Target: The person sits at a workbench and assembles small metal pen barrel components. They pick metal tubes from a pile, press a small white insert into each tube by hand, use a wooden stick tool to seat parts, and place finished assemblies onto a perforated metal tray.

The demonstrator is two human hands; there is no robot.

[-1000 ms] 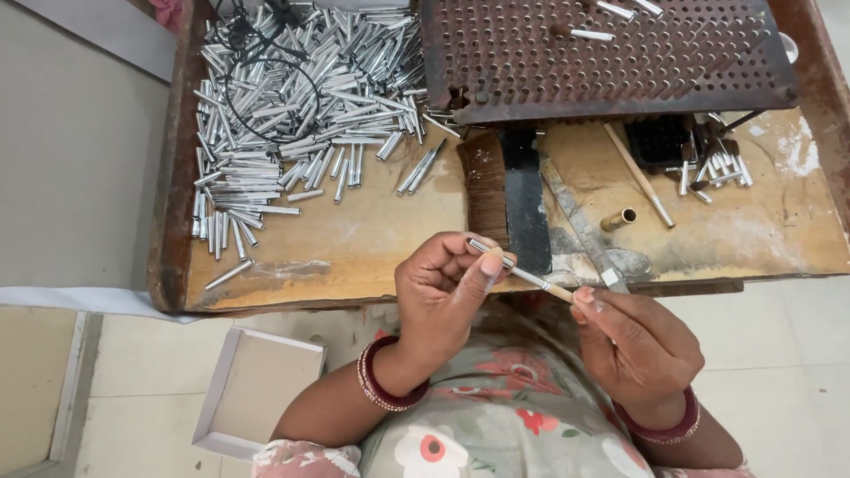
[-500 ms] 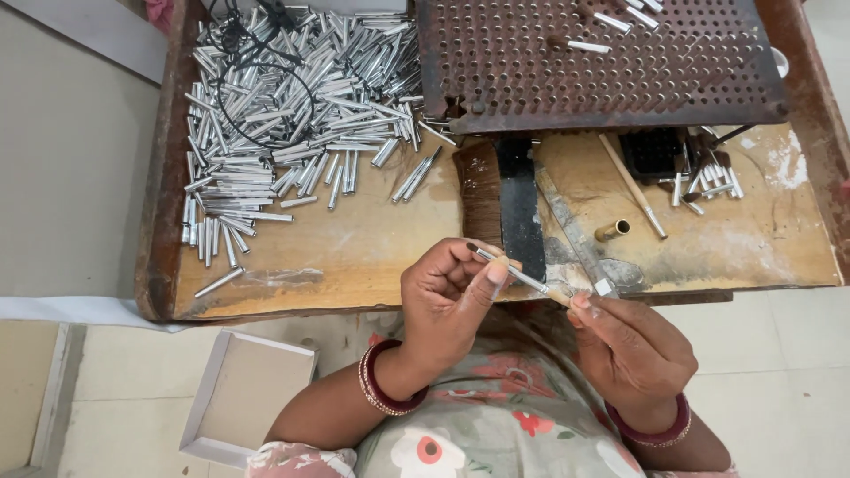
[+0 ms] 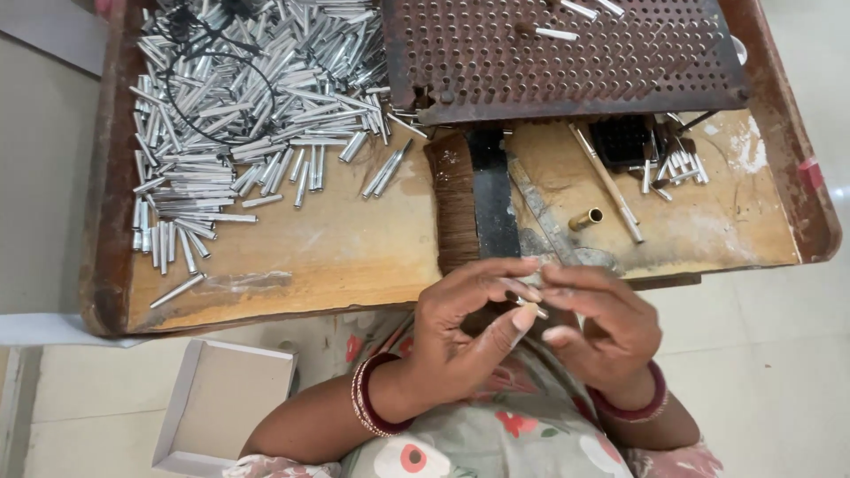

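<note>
Fingertips of both my hands meet just in front of my chest, below the near edge of the wooden tray (image 3: 266, 265), and between them sits one thin silver metal tube (image 3: 529, 306). My left hand (image 3: 460, 332) curls around it from the left, the thumb pressing from under and the first fingers closed over the top; my right hand (image 3: 602, 327) pinches the other end with its fingers bent close together. So both hands are closed on the tube, only the small gaps between the fingers remain open. Most of the tube is hidden behind my fingers, so I cannot say surely if one piece or two pieces are there. I judge it is very light, stiff and smooth, so it can slip or roll out easily, and thin walls may dent if I squeeze hard. Best hold is at the two ends with the finger pads, gentle but firm. Far beyond my left fingers lies the big heap of similar tubes (image 3: 239, 115); beyond my right fingers is the perforated metal plate (image 3: 567, 62), and nearer, a dark brush (image 3: 474, 204) and a small brass piece (image 3: 586, 218).
</note>
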